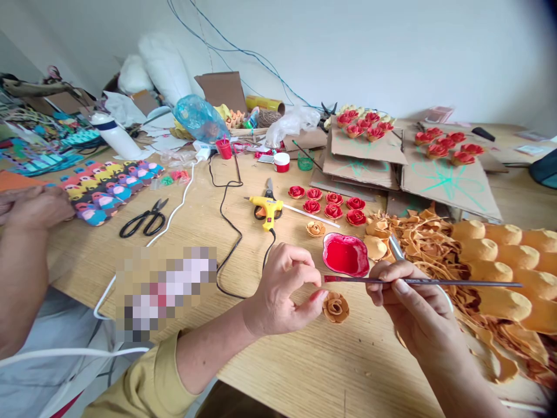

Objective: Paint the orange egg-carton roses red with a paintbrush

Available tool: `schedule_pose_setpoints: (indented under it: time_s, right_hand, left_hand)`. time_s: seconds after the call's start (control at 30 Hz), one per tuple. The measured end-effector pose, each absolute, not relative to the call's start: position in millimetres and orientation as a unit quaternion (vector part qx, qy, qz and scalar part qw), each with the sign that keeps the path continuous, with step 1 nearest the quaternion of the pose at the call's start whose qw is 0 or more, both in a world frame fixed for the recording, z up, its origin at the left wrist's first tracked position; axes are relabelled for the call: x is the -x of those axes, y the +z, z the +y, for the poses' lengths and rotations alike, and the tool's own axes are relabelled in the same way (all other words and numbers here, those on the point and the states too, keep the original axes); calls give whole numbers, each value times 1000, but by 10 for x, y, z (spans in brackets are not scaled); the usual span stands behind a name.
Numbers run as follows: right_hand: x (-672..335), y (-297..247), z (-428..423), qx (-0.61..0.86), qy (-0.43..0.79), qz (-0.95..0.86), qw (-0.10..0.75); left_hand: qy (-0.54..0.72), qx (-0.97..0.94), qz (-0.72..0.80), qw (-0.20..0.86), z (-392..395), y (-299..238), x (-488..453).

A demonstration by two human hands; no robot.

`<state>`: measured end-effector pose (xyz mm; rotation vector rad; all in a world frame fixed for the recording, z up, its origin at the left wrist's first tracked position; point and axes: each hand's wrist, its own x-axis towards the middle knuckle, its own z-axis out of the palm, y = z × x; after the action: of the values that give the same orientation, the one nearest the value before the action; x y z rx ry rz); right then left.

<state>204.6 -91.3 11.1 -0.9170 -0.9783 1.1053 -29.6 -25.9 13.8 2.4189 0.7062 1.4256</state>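
At far left, a co-worker's hands point(37, 203) rest beside brightly painted cardboard pieces point(111, 194) on the shared counter point(300, 371). Next come black scissors point(155, 211) and a yellow glue gun point(267, 206), its stick of glue pointing toward the flowers.

At centre, my left hand point(282, 293) reaches in with fingers curled and parted from the thumb, grasping nothing that I can see; the thumb tip is at the edge of a tan rose point(336, 307), and whether it presses there I cannot tell. The rose lies face up on the counter, just below a dish point(364, 258) of red paint, its petals bare of colour. A second tan rose point(315, 229) sits beyond the dish, also unpainted, near seven red roses point(333, 199) that look done.

To the right, my right hand point(420, 310) has its fingers closed on a thin brush point(456, 283), red bristles aimed left between dish and rose. A metal blade point(396, 248) shows behind those fingers, largely hidden.

Beyond, two more batches of red flowers, one on stacked cardboard point(368, 150) and the other on the sheet beside it, suggest most of the colouring is complete. At far right, tan scraps point(429, 244) and an uncut egg tray point(507, 261) leave material for more.
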Motion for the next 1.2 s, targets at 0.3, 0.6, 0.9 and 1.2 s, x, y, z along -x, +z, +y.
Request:
schedule_pose_setpoints:
  time_s: [0.3, 0.6, 0.9, 1.2]
  right_hand:
    - [-2092, 58, -916, 398, 494, -443, 634]
    - [-2057, 83, -914, 393, 489, -446, 638]
    - [-2061, 74, -928, 382, 492, -458, 634]
    - [-2078, 94, -930, 396, 484, -438, 646]
  left_hand:
    - [493, -826, 247, 116, -263, 161, 300]
    - [500, -825, 241, 109, -251, 133, 292]
    - [497, -827, 241, 105, -254, 151, 298]
    - [494, -827, 242, 115, -246, 181, 306]
